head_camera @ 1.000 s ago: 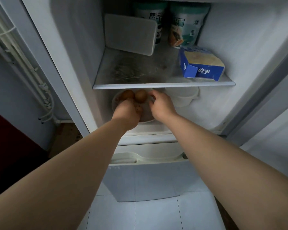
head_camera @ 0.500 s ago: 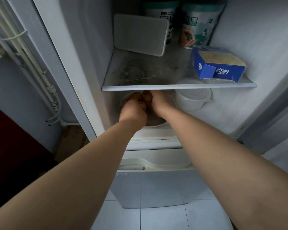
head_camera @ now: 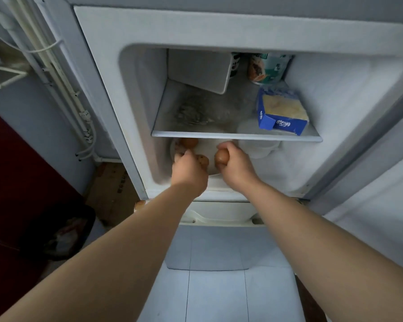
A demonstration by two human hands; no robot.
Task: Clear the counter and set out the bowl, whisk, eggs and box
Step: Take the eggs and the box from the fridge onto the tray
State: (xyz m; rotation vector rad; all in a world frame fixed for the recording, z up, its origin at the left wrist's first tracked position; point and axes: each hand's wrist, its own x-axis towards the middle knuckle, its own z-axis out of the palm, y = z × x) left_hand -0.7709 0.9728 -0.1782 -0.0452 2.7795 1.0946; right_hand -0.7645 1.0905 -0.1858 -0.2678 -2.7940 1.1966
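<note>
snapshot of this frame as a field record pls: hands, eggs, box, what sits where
setting: open fridge, seen from above
left hand: grips a speckled egg over the plate
right hand: grips a brown egg at the plate's right side
plate: white, under the glass shelf; a third egg lies at its back
blue box: on the glass shelf, right side, untouched
clear tub: below the shelf, right of the plate
not in view: bowl, whisk, counter
</note>
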